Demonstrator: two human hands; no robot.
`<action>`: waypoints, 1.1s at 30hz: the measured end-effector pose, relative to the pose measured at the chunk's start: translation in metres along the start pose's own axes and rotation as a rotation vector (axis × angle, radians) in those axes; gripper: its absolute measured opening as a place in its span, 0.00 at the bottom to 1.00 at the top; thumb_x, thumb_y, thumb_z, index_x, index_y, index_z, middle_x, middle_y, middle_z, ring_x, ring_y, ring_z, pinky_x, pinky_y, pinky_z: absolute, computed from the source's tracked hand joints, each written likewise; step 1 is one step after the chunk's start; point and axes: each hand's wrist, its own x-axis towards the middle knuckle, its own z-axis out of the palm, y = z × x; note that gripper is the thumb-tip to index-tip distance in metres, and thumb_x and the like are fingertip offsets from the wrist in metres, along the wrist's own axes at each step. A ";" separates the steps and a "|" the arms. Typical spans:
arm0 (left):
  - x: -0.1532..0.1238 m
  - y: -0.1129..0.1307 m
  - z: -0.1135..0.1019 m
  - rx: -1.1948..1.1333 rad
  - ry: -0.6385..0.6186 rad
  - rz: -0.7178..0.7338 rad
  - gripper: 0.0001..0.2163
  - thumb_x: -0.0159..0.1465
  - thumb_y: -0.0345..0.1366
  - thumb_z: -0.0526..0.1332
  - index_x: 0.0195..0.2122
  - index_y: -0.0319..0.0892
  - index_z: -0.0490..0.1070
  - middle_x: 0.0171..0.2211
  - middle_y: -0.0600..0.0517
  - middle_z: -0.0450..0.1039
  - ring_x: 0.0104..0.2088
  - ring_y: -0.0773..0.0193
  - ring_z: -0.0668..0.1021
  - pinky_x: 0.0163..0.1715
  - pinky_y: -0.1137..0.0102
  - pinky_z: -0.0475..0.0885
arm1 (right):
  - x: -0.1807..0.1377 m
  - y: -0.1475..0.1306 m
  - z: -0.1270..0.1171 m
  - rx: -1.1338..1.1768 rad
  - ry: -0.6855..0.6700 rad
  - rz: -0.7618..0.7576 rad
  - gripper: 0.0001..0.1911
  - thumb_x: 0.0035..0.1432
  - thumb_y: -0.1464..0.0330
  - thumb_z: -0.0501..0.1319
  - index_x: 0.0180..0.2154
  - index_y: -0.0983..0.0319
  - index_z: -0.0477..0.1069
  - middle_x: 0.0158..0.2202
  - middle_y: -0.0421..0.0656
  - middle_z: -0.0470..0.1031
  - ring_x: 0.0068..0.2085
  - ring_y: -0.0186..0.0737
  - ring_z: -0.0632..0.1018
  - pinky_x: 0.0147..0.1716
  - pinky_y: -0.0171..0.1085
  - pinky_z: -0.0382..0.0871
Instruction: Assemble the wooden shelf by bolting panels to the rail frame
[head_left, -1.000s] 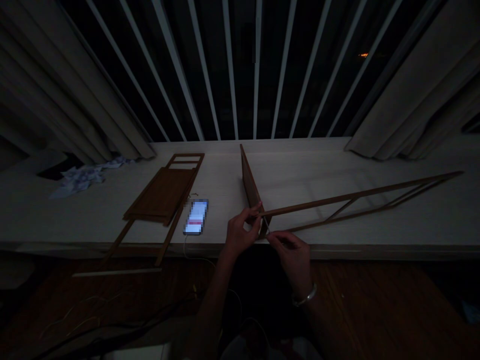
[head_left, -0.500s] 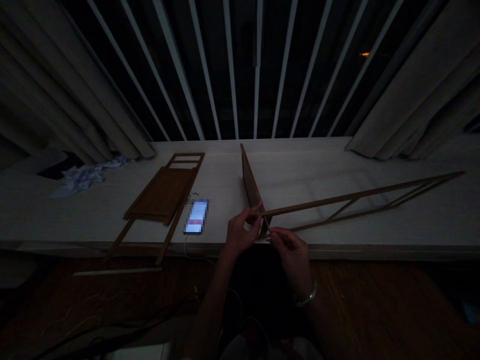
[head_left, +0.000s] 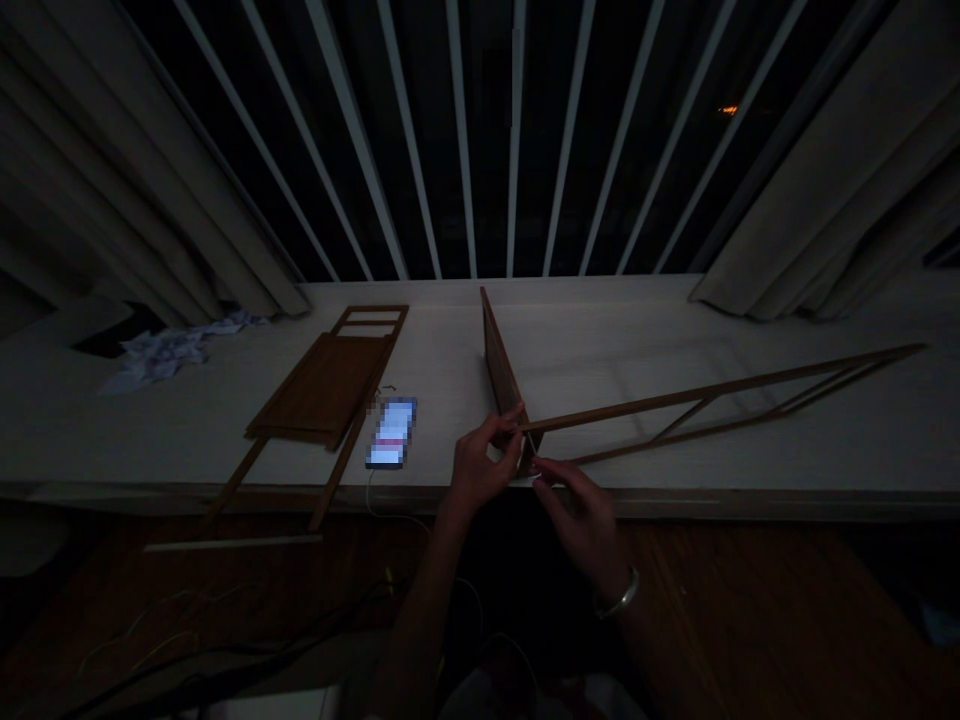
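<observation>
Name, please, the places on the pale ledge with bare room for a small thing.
Bare ledge lies between the phone and upright panel, also beyond the long frame. Crowded: around left hand and right hand, and between phone and flat wooden frame.

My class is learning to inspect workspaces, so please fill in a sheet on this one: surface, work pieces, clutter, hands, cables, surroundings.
Surface: pale ledge
Work pieces: frame and panel, meeting near the hands; folded chair to the left
Clutter: lit phone, small bits, crumpled cloth
Hands: left hand where they meet, right hand at a thin rod; grips unclear
Cables: white cable at the phone; dark cord below
Surroundings: window bars, curtains; dim
</observation>
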 end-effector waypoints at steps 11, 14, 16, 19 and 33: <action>0.001 -0.001 0.000 0.020 -0.012 0.022 0.03 0.59 0.34 0.56 0.34 0.42 0.64 0.49 0.48 0.71 0.28 0.72 0.75 0.32 0.73 0.71 | 0.003 0.013 0.000 -0.203 0.026 -0.357 0.15 0.57 0.77 0.56 0.45 0.58 0.69 0.38 0.44 0.75 0.40 0.38 0.75 0.41 0.41 0.71; 0.001 -0.001 -0.001 0.012 -0.006 0.013 0.03 0.59 0.34 0.56 0.34 0.41 0.64 0.49 0.48 0.71 0.27 0.72 0.75 0.31 0.74 0.71 | 0.001 0.014 0.002 -0.207 0.058 -0.346 0.15 0.57 0.77 0.57 0.45 0.58 0.69 0.39 0.45 0.75 0.41 0.39 0.75 0.42 0.41 0.71; 0.001 -0.001 -0.001 0.018 -0.009 0.005 0.03 0.59 0.34 0.56 0.33 0.41 0.64 0.49 0.48 0.72 0.26 0.73 0.74 0.30 0.74 0.71 | 0.000 0.012 0.003 -0.214 0.075 -0.349 0.15 0.57 0.77 0.57 0.44 0.58 0.69 0.39 0.44 0.75 0.41 0.39 0.75 0.42 0.42 0.72; 0.001 -0.001 -0.001 0.023 -0.016 0.004 0.03 0.59 0.34 0.56 0.33 0.41 0.64 0.49 0.48 0.71 0.24 0.73 0.73 0.28 0.74 0.70 | 0.000 0.011 0.004 -0.215 0.096 -0.343 0.14 0.57 0.77 0.57 0.44 0.58 0.70 0.39 0.45 0.75 0.41 0.39 0.75 0.42 0.42 0.72; 0.000 0.000 -0.002 0.071 -0.023 -0.007 0.04 0.60 0.35 0.56 0.34 0.42 0.63 0.49 0.47 0.71 0.18 0.78 0.66 0.24 0.76 0.68 | -0.001 0.010 0.015 -0.067 0.220 -0.204 0.09 0.55 0.75 0.59 0.38 0.59 0.72 0.36 0.44 0.76 0.38 0.38 0.77 0.40 0.41 0.72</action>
